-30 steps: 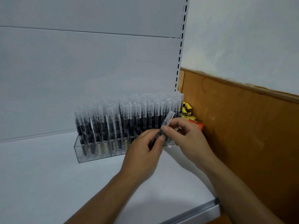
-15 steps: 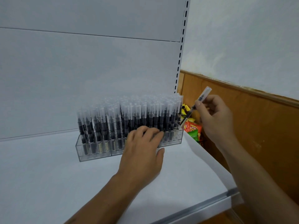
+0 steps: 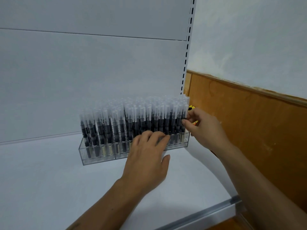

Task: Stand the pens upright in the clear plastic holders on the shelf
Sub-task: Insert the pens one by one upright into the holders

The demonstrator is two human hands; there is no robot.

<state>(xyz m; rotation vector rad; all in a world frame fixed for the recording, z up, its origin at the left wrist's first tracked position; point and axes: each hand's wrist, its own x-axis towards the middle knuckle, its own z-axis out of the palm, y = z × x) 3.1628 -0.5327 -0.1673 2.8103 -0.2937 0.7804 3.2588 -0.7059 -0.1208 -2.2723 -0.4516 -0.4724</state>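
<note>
Steadying the clear plastic holder [image 3: 98, 156] near the right edge of the white shelf [image 3: 49, 180] with the relaxed fingers of your left hand [image 3: 147, 156] resting on its front row, lower the clear-capped black pen [image 3: 184, 112] pinched by your right hand [image 3: 204, 130] straight into the right-end slot (don't tilt the neighbours).

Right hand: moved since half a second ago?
Yes. The right hand has moved left and down to the right end of the clear plastic holder, its fingers on the end pen.

Place: a shop
Fixture: white shelf [image 3: 49, 180], slotted upright [image 3: 191, 47] at its right end
Stock: rows of identical pens [image 3: 132, 123] on the shelf
</note>
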